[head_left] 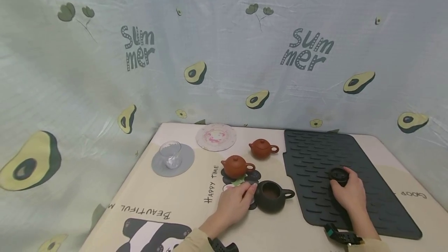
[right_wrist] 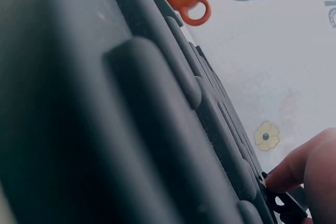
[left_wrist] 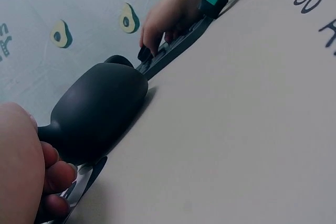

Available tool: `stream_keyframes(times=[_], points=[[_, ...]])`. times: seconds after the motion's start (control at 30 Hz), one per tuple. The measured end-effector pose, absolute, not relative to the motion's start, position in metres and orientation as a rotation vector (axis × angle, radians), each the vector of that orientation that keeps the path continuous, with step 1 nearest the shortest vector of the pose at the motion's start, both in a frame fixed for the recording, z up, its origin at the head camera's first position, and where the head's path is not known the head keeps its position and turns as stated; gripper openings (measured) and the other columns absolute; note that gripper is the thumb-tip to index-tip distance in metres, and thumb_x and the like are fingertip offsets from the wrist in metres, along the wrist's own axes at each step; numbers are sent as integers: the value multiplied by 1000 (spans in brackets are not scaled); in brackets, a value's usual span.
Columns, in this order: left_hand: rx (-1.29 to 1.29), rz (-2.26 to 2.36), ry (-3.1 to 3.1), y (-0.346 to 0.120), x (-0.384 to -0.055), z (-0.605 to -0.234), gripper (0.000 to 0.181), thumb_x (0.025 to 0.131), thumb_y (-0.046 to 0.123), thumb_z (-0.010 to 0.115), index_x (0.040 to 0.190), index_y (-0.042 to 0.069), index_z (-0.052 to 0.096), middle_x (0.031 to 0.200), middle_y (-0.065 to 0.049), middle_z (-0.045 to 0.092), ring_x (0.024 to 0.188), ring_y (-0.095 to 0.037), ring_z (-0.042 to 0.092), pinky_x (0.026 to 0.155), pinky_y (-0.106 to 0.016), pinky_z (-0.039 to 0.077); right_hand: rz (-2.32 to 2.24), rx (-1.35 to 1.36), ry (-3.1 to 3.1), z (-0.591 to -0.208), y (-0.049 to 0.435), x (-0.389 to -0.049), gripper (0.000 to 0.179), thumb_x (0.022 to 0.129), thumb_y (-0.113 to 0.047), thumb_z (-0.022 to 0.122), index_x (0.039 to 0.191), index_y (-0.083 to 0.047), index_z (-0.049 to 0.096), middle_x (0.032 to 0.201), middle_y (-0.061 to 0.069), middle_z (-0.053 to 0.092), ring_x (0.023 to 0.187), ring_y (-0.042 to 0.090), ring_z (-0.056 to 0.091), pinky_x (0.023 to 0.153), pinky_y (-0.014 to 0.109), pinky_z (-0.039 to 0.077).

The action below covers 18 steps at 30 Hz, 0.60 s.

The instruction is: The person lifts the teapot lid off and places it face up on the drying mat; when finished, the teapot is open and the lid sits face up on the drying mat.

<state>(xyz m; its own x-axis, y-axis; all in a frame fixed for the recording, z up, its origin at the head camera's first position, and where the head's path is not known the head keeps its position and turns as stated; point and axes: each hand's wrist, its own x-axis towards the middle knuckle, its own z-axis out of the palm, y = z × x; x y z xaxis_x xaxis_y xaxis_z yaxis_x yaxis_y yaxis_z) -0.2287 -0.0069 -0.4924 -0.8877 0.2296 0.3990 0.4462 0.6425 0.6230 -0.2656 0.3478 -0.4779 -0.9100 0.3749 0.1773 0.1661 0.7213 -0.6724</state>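
A black teapot [head_left: 271, 202] without its lid stands right of the middle, its handle pointing right and its inside showing. My left hand [head_left: 233, 202] pinches it by the spout, on the left side. The left wrist view shows the rounded body of this teapot [left_wrist: 100, 108], with curled fingers [left_wrist: 59, 176] under the spout. Over on the dark ridged mat [head_left: 311, 166], my right hand [head_left: 350, 194] grips a small round black lid [head_left: 338, 174] between thumb and fingers. Only part of that lid [right_wrist: 286, 203] shows in the right wrist view.
Two reddish-brown teapots stand behind the black one, a nearer one [head_left: 235, 166] and a farther one [head_left: 261, 149]. A clear glass cup [head_left: 171, 154] sits on a grey round coaster [head_left: 159, 168] at the left. A pink-patterned round mat [head_left: 216, 137] lies at the back edge, before the printed curtain [head_left: 224, 49].
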Motion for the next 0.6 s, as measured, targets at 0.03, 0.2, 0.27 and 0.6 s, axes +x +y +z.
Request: stream_keyframes(times=[0.03, 0.2, 0.27, 0.6], points=[[-546, -1094, -2581, -7, -229, -492, 40, 109, 45, 46, 73, 26, 49, 60, 16, 43, 57, -7, 46, 53, -26, 32, 990, -424, -2620, -479, 348, -266, 67, 96, -15, 55, 152, 11, 27, 142, 44, 34, 132, 59, 33, 105, 68, 27], [-555, -1111, -2576, -6, -231, -490, 40, 109, 45, 45, 74, 26, 51, 61, 17, 44, 58, -5, 46, 53, -26, 32, 975, -423, -2586, -479, 349, -266, 67, 100, -24, 58, 151, 10, 30, 141, 42, 35, 132, 58, 34, 105, 67, 28], [-552, -1111, -2580, -6, -231, -489, 41, 109, 45, 46, 74, 26, 50, 60, 16, 44, 58, -6, 46, 53, -26, 32, 961, -430, -2574, -479, 348, -265, 66, 101, -25, 59, 149, 10, 32, 141, 42, 36, 132, 58, 34, 105, 67, 28], [-533, -1112, -2590, -7, -227, -489, 40, 108, 44, 48, 73, 25, 50, 59, 15, 42, 58, -8, 46, 54, -26, 32, 941, -397, -2563, -478, 346, -262, 60, 99, -11, 58, 152, 6, 35, 149, 41, 30, 138, 58, 27, 110, 67, 20]])
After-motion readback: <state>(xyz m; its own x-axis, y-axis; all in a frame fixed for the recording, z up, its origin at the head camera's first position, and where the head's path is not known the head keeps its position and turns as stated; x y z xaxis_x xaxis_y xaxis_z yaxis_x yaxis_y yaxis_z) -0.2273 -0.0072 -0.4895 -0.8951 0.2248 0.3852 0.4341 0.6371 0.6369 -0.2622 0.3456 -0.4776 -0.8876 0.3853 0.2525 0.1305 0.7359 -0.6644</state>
